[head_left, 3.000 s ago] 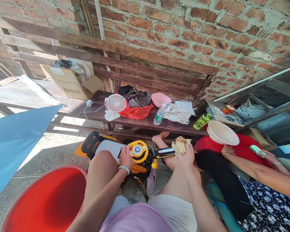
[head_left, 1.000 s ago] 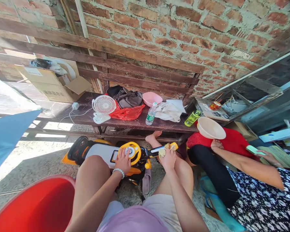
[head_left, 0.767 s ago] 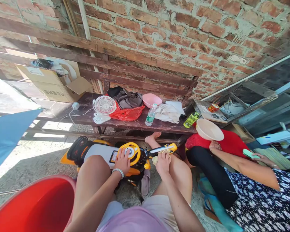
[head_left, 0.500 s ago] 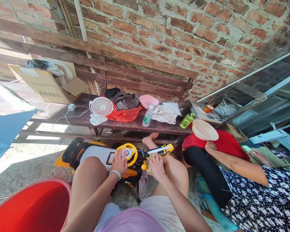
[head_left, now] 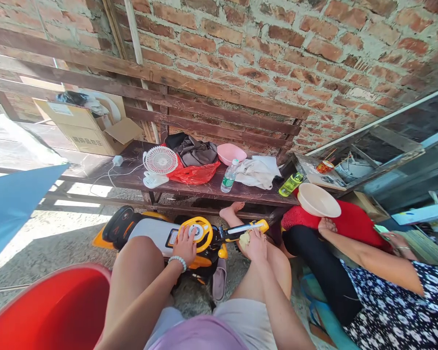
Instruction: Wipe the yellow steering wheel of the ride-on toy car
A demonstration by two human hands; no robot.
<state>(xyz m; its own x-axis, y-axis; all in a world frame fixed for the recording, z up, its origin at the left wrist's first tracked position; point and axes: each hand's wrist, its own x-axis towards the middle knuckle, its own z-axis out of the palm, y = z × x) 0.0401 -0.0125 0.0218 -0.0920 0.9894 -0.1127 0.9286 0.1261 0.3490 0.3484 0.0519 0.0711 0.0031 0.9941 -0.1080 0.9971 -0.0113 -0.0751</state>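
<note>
A yellow, white and black toy ride-on car (head_left: 146, 232) lies on the ground in front of my knees. My left hand (head_left: 184, 244), with a bead bracelet on the wrist, rests with its fingers curled over the car's yellow steering wheel (head_left: 199, 232). My right hand (head_left: 254, 243) is closed on a pale yellow cloth (head_left: 245, 238), pressed against the car's yellow and white front bar (head_left: 245, 227). Most of the cloth is hidden under the hand.
A red plastic basin (head_left: 47, 311) sits at my lower left. A wooden bench (head_left: 204, 187) ahead holds a small fan (head_left: 159, 163), a red bag, a pink bowl and a water bottle (head_left: 228, 176). A person in a floral dress (head_left: 401, 301) sits at my right, phone in hand, by a white bowl (head_left: 318, 200).
My right hand came down from a raised position, with the cloth bunched up, to the car's front bar, and has been moving along it. My left hand stayed on the steering wheel.
</note>
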